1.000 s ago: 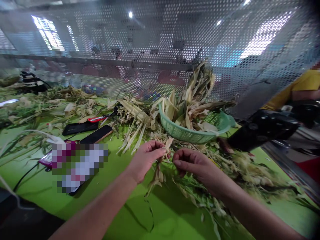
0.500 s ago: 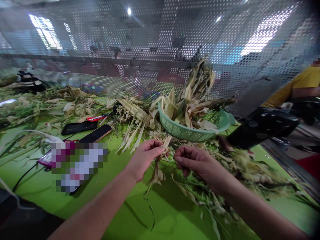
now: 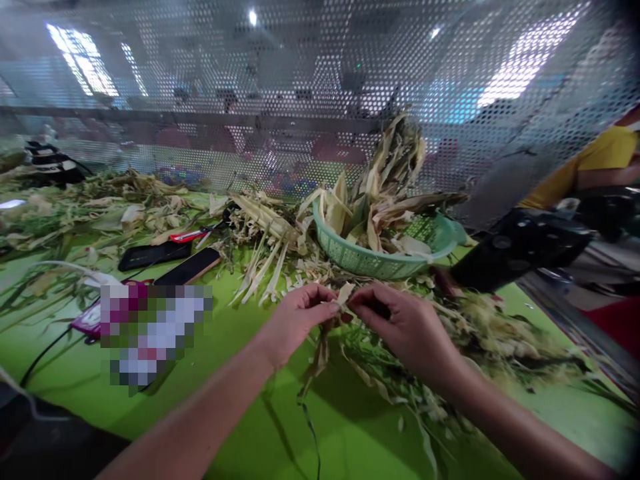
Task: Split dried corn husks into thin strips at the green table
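My left hand pinches the top of a dry, pale husk strip that hangs down over the green table. My right hand is closed in a pinch on the same strip's tip, fingertips meeting the left hand's. Below and right of the hands lies a loose heap of husks and green stalks. Just behind the hands stands a teal plastic basket piled with husks.
Two dark phones and red-handled scissors lie at the left, beside a blurred-out patch. More husks spread along the back left. A perforated metal screen walls the far side. A black device and a person in yellow are right.
My right hand has moved left and up until its fingertips meet my left hand on the husk strip. The view has shifted slightly.
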Available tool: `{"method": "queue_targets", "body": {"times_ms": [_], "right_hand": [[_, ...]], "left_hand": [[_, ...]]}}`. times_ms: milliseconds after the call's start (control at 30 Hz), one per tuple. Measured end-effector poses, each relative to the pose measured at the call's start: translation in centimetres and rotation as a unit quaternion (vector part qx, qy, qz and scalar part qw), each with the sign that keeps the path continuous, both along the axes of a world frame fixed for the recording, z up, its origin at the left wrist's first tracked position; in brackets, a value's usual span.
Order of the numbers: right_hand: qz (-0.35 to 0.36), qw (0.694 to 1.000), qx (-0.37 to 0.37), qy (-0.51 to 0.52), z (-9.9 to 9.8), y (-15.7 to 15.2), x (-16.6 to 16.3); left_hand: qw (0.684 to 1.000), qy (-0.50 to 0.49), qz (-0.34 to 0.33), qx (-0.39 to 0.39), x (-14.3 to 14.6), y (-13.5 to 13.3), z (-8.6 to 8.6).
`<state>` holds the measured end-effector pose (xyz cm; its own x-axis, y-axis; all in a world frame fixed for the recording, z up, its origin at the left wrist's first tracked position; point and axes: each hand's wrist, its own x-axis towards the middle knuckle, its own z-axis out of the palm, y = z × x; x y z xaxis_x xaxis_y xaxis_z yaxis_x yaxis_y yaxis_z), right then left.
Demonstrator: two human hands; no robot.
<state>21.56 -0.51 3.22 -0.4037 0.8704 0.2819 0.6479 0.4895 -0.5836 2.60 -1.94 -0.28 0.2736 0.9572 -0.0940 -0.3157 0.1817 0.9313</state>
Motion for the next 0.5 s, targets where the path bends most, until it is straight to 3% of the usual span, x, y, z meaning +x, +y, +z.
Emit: {"method": "queue_targets", "body": {"times_ms": [133, 367, 500], "right_hand": [[0.003, 0.999, -0.027, 0.033, -0.17, 0.07, -0.02], [0.026, 0.979, -0.158, 0.123, -0.41, 0.4, -0.25], [0.019, 0.977, -0.158, 0.141, -0.59, 0.13, -0.45]], "left_hand": [[1.0, -0.005, -0.005, -0.002, 0.29, 0.09, 0.0], [1.0, 0.015, 0.012, 0.008, 0.33, 0.1, 0.19], [0.999, 0.045, 0.008, 0.016, 0.69, 0.0, 0.25]]}}
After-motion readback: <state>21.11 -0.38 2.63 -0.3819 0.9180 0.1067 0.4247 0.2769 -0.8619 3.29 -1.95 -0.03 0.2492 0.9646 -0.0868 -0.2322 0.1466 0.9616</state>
